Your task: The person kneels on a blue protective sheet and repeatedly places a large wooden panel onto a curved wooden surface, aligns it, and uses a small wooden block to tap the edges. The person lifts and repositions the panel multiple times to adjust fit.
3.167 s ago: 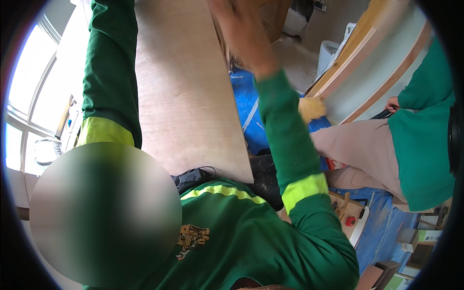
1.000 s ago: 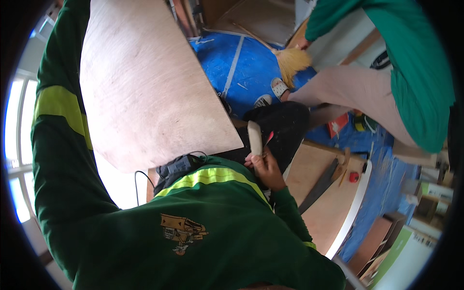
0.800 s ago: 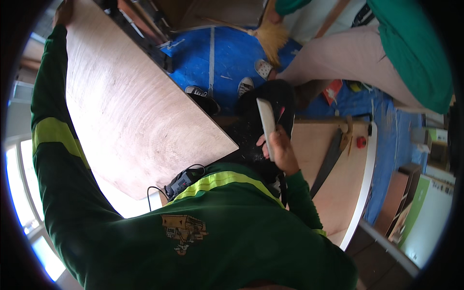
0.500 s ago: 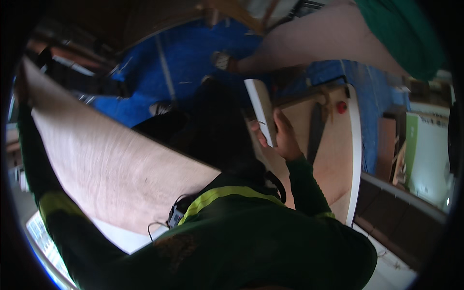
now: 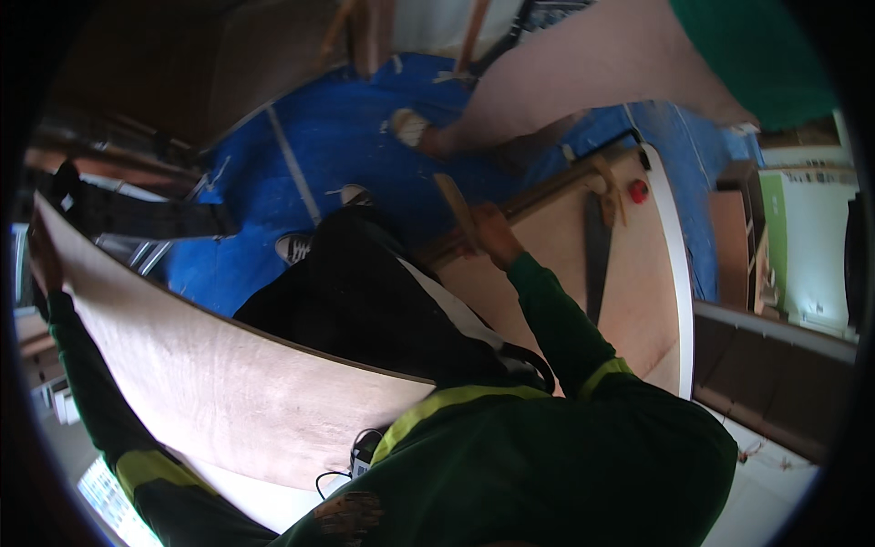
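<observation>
At the far left, my left hand is closed on the end edge of a large pale plywood panel, which stretches from there to my body. My right hand grips a short, flat wooden strip in front of me. Its tan side shows, and it tilts up to the left. Below and right of that hand lies a second wooden panel with a white edge. On this panel rest a handsaw with a dark blade and a small red round object.
A blue floor sheet spreads ahead, with my shoes on it. Another person's leg stands at the upper right, near the second panel. A dark long piece of equipment lies at the left. Boards lean at the right.
My right hand has moved left and turned the strip, so its white face no longer shows. My left hand stays on the panel's edge. My head view has shifted, and my leg and shoes show more.
</observation>
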Motion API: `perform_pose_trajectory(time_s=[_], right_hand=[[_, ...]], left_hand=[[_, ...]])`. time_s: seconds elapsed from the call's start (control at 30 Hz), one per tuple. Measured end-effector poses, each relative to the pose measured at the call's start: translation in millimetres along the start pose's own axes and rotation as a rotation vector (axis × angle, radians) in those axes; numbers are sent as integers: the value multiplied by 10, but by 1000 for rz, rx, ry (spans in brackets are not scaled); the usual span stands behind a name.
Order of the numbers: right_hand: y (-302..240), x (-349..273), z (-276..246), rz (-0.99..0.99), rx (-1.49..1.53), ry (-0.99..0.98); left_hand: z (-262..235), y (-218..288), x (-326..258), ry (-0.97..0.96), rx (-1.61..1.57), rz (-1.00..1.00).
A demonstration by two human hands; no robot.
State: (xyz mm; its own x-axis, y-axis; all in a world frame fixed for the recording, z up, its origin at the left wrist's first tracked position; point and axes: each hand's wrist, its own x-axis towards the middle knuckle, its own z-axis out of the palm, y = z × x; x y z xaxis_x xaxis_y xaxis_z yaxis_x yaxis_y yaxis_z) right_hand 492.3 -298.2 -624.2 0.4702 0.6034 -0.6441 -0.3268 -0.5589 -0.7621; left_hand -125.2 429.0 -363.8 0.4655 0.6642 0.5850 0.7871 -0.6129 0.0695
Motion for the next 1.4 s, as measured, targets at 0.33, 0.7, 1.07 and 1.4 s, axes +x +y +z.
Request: perform_pose_trajectory(time_s=[0.33, 0.7, 1.07, 1.4], right_hand=[[342, 298, -37, -334, -60, -336], [59, 232, 218, -511, -253, -135], [-1631, -650, 1290, -558, 109, -372], [-1132, -126, 850, -792, -186, -86]], left_hand=[[868, 342, -521, 84, 284, 111], [350, 2099, -602, 409, -78, -451], [-448, 5601, -1851, -496, -1382, -321], [-226, 6167, -1841, -413, -1088, -106]])
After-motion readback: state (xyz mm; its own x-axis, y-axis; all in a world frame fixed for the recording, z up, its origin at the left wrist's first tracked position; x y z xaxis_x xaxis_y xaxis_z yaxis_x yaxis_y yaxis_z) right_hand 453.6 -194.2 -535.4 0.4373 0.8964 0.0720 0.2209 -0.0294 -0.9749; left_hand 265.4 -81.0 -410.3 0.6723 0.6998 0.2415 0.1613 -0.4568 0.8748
